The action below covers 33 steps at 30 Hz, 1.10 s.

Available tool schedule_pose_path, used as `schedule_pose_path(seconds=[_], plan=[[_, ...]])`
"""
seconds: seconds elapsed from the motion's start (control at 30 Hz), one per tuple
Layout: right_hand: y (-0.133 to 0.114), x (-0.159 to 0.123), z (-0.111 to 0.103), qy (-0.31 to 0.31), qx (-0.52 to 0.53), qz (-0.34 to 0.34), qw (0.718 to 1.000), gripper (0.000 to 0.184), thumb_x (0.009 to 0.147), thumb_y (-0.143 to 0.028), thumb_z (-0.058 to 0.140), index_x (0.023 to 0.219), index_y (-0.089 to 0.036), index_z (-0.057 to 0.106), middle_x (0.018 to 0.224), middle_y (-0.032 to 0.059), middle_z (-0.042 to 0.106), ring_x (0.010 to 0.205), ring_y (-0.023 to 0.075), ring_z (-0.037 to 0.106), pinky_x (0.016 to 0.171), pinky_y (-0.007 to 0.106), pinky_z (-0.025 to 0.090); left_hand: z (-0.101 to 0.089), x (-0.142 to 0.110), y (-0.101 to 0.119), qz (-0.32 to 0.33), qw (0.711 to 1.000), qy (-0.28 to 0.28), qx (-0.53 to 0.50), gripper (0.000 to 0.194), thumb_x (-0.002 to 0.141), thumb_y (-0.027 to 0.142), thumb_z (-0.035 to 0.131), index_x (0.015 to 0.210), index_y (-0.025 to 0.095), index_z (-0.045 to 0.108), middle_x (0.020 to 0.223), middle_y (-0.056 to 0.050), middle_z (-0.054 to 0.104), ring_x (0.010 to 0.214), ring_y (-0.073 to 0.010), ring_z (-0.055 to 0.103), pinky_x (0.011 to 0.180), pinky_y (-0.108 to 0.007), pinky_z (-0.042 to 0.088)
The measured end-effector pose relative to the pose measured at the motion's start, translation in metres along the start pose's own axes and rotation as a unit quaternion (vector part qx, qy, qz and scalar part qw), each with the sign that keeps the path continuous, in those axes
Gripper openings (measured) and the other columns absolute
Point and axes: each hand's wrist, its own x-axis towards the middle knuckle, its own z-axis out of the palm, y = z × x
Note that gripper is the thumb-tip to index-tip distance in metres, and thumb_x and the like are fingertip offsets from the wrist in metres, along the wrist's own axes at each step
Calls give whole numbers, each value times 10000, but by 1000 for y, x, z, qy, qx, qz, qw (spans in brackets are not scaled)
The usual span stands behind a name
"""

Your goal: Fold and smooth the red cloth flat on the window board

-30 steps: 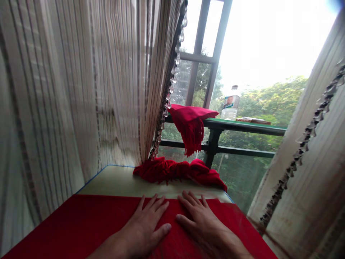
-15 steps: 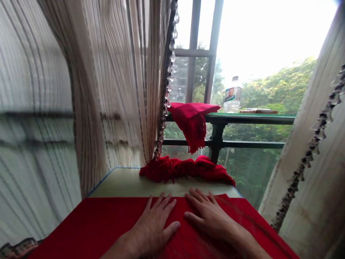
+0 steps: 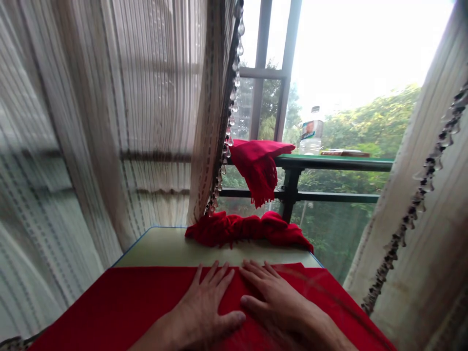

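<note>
A flat red cloth (image 3: pixel 120 307) is spread over the near part of a pale table (image 3: pixel 157 248) with a blue edge. My left hand (image 3: pixel 206 302) lies palm down on this cloth, fingers spread toward its far edge. Beside it, my right hand (image 3: pixel 272 295) rests flat on the cloth too, fingers stretched out and thumb pointing at the left hand. The two hands are close together but apart. Beyond them, a bunched red fringed scarf (image 3: pixel 248 229) lies along the table's far end.
Another red fringed scarf (image 3: pixel 256 165) hangs over a dark green railing (image 3: pixel 340 163). On the railing's ledge stand a clear plastic bottle (image 3: pixel 310 134) and a flat object (image 3: pixel 343 153). A striped curtain (image 3: pixel 157 107) with bead trim hangs left, a second curtain (image 3: pixel 405 175) right.
My right hand has slid slightly left, nearer my left hand. The left curtain has shifted in its folds. The view has moved a little, so the scene sits slightly further left.
</note>
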Motion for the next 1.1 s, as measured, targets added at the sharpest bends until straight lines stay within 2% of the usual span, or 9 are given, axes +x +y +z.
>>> schedule_pose_path(seconds=[0.2, 0.37, 0.53, 0.73, 0.87, 0.93, 1.0, 1.03, 1.1], plan=[[1, -1, -3, -1, -11, 6, 1000, 755, 932, -666, 452, 1535, -229, 327, 1629, 116, 229, 1518, 265, 150, 1250, 492, 102, 4, 1, -11, 35, 999, 21, -8, 846, 924, 720, 439, 1576, 216, 246, 1638, -87, 151, 1522, -327, 58, 1211, -604, 22], [1, -1, -5, -7, -8, 10, 1000, 752, 935, -665, 441, 1535, -225, 328, 1631, 113, 227, 1521, 274, 140, 1250, 496, 111, 2, 2, -13, 17, 1000, 6, 1, 771, 970, 686, 374, 1582, 243, 222, 1644, -60, 131, 1525, -312, 35, 1207, -609, -2], [-1, -2, -7, -8, -10, 13, 1000, 754, 936, -662, 444, 1537, -223, 321, 1632, 114, 220, 1521, 271, 135, 1251, 491, 105, 7, 4, -17, 32, 999, 26, -2, 756, 978, 684, 357, 1578, 239, 243, 1639, -63, 168, 1525, -314, 60, 1211, -607, 17], [10, 3, 4, 3, -14, 18, 1000, 726, 927, -646, 462, 1530, -260, 341, 1636, 82, 202, 1519, 256, 129, 1252, 480, 101, 4, -1, -12, 29, 999, 23, -3, 773, 973, 686, 368, 1581, 227, 241, 1641, -81, 153, 1523, -325, 53, 1210, -609, 17], [19, 10, 14, 3, -26, 23, 999, 703, 933, -647, 438, 1529, -285, 341, 1634, 38, 204, 1520, 233, 109, 1256, 465, 91, 1, -5, -9, 22, 1000, 18, -11, 712, 997, 631, 366, 1586, 251, 240, 1641, -76, 188, 1525, -311, 78, 1217, -593, 22], [21, 11, 15, 9, -20, 14, 1000, 712, 930, -641, 450, 1524, -260, 358, 1627, 60, 226, 1517, 248, 133, 1254, 474, 107, 2, -4, -8, 9, 998, 55, -5, 684, 999, 609, 380, 1575, 253, 286, 1637, -76, 228, 1523, -320, 110, 1215, -599, 38], [20, 9, 16, 28, -6, -4, 1000, 724, 920, -633, 479, 1511, -224, 392, 1611, 104, 269, 1509, 282, 175, 1246, 503, 136, 3, -1, -5, -20, 992, 122, 31, 623, 1002, 568, 406, 1521, 223, 413, 1599, -109, 338, 1500, -347, 213, 1208, -612, 54], [19, 7, 15, 40, 1, -13, 999, 722, 916, -627, 491, 1504, -216, 408, 1603, 119, 288, 1504, 297, 195, 1241, 517, 147, 3, 1, -2, -39, 985, 158, 56, 567, 1007, 529, 412, 1462, 201, 497, 1550, -131, 424, 1463, -358, 302, 1201, -613, 90], [17, 3, 15, 58, 7, -22, 998, 691, 916, -604, 512, 1490, -225, 436, 1595, 122, 314, 1498, 302, 226, 1238, 519, 160, 3, 4, 3, -79, 973, 197, 92, 451, 1021, 434, 395, 1302, 171, 630, 1360, -152, 613, 1298, -348, 518, 1148, -577, 265]])
